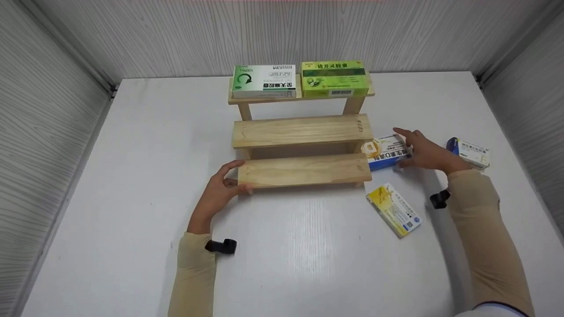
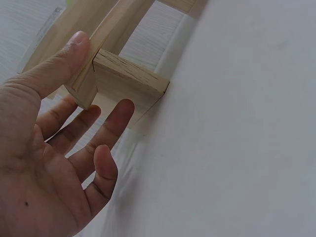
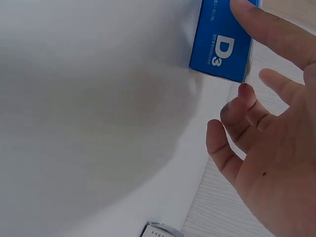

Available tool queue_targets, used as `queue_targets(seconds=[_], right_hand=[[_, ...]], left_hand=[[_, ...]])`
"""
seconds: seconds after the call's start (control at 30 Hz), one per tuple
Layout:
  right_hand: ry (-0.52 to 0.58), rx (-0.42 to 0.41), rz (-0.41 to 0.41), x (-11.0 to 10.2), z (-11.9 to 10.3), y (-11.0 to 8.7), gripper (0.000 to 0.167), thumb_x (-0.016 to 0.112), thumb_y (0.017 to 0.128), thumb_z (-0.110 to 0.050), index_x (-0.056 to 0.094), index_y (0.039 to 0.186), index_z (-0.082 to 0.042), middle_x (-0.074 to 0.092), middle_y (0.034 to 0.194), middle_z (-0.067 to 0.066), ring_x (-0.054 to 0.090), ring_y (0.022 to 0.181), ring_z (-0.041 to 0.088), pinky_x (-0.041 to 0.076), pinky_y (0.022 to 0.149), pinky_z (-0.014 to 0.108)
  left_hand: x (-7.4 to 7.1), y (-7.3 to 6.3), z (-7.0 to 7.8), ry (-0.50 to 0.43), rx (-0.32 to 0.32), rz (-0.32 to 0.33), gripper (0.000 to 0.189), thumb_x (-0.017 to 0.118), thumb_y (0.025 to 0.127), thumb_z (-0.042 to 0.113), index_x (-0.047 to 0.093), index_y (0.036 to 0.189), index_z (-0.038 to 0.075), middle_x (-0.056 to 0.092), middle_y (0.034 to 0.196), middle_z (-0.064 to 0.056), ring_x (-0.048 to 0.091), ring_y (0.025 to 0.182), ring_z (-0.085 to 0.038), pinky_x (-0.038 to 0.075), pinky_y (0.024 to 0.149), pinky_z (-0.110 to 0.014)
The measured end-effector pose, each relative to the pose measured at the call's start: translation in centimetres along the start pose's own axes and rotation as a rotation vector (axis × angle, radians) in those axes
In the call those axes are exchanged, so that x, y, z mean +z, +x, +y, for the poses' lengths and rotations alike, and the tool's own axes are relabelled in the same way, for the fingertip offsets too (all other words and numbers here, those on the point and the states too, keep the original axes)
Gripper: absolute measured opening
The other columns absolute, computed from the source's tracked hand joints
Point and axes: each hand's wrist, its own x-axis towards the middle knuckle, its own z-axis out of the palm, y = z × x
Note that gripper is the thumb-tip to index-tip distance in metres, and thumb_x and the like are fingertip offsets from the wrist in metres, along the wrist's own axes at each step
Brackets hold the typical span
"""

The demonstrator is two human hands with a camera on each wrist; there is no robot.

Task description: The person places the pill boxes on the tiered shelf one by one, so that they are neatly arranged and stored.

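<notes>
The left arm reaches in from the worktop's [image 1: 132,185] near edge; the left hand [image 1: 216,193] holds the left end of the wooden rack's [image 1: 304,171] lowest step between thumb and curved fingers. The right forearm slants inward from the near edge, and the right hand [image 1: 426,152] spans the blue-and-white box [image 1: 385,152] by the rack's right end, thumb against its blue side, grip about as wide as the box. 2 boxes [image 1: 264,81] stand on the rack's top step.
</notes>
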Motion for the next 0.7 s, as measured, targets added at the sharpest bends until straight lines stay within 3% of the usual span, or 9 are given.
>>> queue_targets(seconds=[0.2, 0.4, 0.53, 0.7], right_hand=[[0.006, 0.003, -0.013, 0.5, 0.0, 0.1, 0.094, 0.075, 0.083, -0.02, 0.014, 0.154, -0.01, 0.036, 0.126, 0.028, 0.04, 0.113, 0.039, 0.03, 0.102, 0.059], [0.051, 0.012, -0.001, 0.5, 0.1, -0.1, 0.092, 0.077, 0.082, -0.023, 0.02, 0.152, -0.008, 0.036, 0.129, 0.028, 0.038, 0.113, 0.038, 0.03, 0.099, 0.058], [0.049, 0.025, 0.006, 0.1, 0.2, -0.7, 0.092, 0.078, 0.081, -0.029, 0.022, 0.151, -0.009, 0.037, 0.128, 0.026, 0.039, 0.111, 0.037, 0.033, 0.094, 0.056], [0.068, 0.022, 0.054, -0.3, 0.4, -1.9, 0.089, 0.077, 0.081, -0.022, 0.023, 0.15, -0.007, 0.038, 0.129, 0.025, 0.04, 0.108, 0.036, 0.034, 0.089, 0.052]], left_hand=[[-0.1, 0.1, -0.2, 0.013, -0.003, 0.004, 0.076, 0.082, 0.077, 0.03, 0.044, 0.144, 0.027, 0.057, 0.128, -0.017, 0.062, 0.103, -0.023, 0.046, 0.082, -0.028], [-0.1, 0.1, -0.1, -0.007, 0.021, 0.003, 0.078, 0.083, 0.076, 0.026, 0.044, 0.144, 0.024, 0.062, 0.12, -0.02, 0.064, 0.099, -0.021, 0.048, 0.081, -0.027], [-0.1, 0.1, -0.1, 0.0, 0.015, 0.005, 0.078, 0.083, 0.076, 0.027, 0.044, 0.144, 0.025, 0.058, 0.127, -0.017, 0.063, 0.104, -0.024, 0.047, 0.082, -0.026], [-0.1, 0.1, -0.3, 0.003, 0.005, 0.005, 0.078, 0.083, 0.075, 0.03, 0.044, 0.143, 0.026, 0.057, 0.129, -0.015, 0.062, 0.107, -0.026, 0.047, 0.083, -0.028]])
